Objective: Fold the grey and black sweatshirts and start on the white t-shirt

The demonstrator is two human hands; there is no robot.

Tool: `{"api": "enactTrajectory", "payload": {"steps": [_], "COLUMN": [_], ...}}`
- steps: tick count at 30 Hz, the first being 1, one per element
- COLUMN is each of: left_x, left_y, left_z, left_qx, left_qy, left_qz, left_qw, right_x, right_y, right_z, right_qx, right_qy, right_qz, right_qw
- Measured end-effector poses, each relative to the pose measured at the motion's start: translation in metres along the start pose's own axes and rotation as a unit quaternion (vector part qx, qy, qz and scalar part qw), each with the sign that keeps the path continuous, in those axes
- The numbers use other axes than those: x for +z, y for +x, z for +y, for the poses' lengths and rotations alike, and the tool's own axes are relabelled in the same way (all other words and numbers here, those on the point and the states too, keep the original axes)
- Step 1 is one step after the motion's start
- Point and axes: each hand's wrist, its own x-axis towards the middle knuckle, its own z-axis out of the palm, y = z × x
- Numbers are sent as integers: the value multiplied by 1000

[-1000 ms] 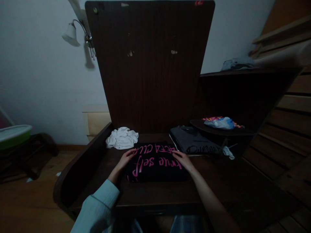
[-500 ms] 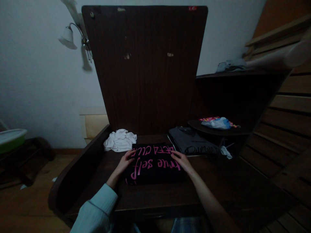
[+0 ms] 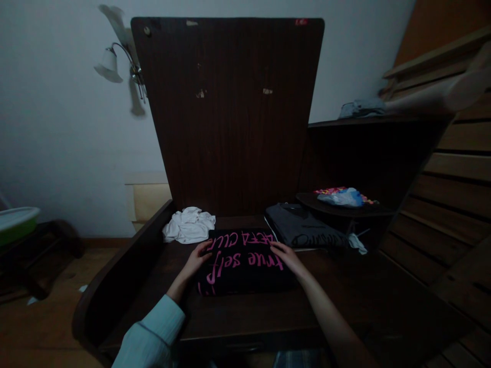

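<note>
A folded black shirt [image 3: 245, 273] with pink lettering lies flat on the dark wooden desktop in front of me. My left hand [image 3: 197, 256] rests along its left side, fingers stretched over the edge and the thumb apart from them. On the opposite side, my right hand [image 3: 287, 257] lies on the shirt's upper right part with its fingers extended. Both hands touch the cloth without wrapping round it. Beyond my left hand sits a crumpled white cloth [image 3: 189, 225]. A folded dark grey garment [image 3: 303, 225] with black lettering lies behind my right hand.
The dark desk [image 3: 226, 322] has a tall back panel [image 3: 230, 128] and a raised left side [image 3: 115, 271]. At the right, a small shelf [image 3: 322, 204] bears a plastic bag [image 3: 345, 197]. Wooden slats [image 3: 452, 176] stand further right. A green basin [image 3: 17, 227] is far left.
The camera view has shifted slightly, so the scene sits a little lower. Both hands stay on the folded shirt, with almost no movement against it.
</note>
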Motion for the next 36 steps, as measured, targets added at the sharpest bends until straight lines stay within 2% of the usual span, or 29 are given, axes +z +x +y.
{"api": "enactTrajectory", "payload": {"steps": [4, 10, 16, 20, 22, 24, 28, 30, 32, 36], "left_x": [-2, 0, -4, -6, 3, 24, 80, 101, 111, 112], "left_y": [-2, 0, -1, -14, -25, -38, -55, -57, -57, -57], "left_z": [1, 1, 2, 26, 45, 64, 77, 70, 60, 49], "left_qx": [22, 65, 41, 88, 131, 167, 188, 144, 103, 97], "left_qy": [3, 38, 27, 72, 130, 192, 322, 373, 421, 481], "left_qz": [3, 35, 34, 106, 103, 62, -18, -42, -56, -66], "left_qw": [1000, 997, 998, 988, 977, 965, 928, 916, 899, 869], "right_x": [-2, 4, 4, -1, 3, 16, 66, 90, 104, 107], "right_y": [-3, -3, -4, -11, -17, -23, -36, -41, -44, -46], "right_z": [-4, -5, -3, -14, -29, -48, -72, -68, -58, -47], "right_qx": [12, -17, -19, -64, -109, -160, -233, -220, -193, -172], "right_qy": [1, -7, -5, -52, -102, -149, -216, -250, -281, -316], "right_qz": [-10, 31, 9, 30, 50, 60, 2, -36, -61, -89], "right_qw": [1000, 999, 1000, 996, 988, 974, 948, 942, 938, 929]}}
